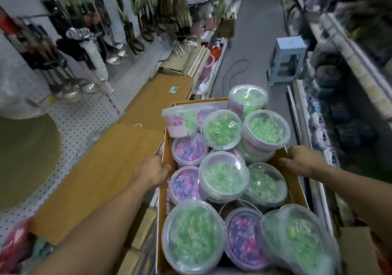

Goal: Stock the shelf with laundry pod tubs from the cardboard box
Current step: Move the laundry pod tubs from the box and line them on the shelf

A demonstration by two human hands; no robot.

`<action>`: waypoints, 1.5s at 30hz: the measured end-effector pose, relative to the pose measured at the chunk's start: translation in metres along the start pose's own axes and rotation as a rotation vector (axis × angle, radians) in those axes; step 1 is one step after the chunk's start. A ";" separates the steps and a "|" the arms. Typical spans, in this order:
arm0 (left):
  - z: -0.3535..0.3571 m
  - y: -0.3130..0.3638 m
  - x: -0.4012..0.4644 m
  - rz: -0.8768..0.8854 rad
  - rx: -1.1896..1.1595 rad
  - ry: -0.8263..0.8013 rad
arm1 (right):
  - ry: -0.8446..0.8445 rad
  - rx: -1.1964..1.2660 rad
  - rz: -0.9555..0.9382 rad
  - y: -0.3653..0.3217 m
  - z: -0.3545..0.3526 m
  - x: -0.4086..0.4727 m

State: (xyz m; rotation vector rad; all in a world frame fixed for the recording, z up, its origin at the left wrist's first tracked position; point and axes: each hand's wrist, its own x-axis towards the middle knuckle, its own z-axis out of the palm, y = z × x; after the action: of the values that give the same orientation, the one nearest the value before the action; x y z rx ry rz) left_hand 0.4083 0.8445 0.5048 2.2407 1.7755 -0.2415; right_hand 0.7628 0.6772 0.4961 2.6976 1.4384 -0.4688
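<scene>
An open cardboard box (297, 187) fills the lower middle of the head view, packed with several clear round laundry pod tubs. Some tubs hold green pods (223, 176), others pink and purple pods (189, 149). One green tub (180, 123) lies tilted at the box's far left corner, showing a pink label. My left hand (151, 172) grips the box's left wall, fingers curled over its rim. My right hand (301, 162) grips the right wall the same way. The box is held beside the wooden shelf (99, 175) on the left.
Wooden shelf boards (157, 98) run along the left under a white pegboard with hanging ladles (114, 58) and umbrellas. A blue plastic stool (287, 59) stands in the grey aisle ahead. Stocked shelving lines the right side (343, 109). A cable lies on the floor.
</scene>
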 end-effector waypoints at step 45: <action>-0.198 0.523 0.884 0.224 0.088 0.057 | 0.042 0.115 0.266 0.144 -0.273 0.899</action>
State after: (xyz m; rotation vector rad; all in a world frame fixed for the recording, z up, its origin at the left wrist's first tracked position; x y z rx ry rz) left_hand 1.1158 1.6145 0.4880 2.5072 1.5505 -0.2146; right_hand 1.4155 1.3678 0.4843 2.9470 1.0671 -0.4925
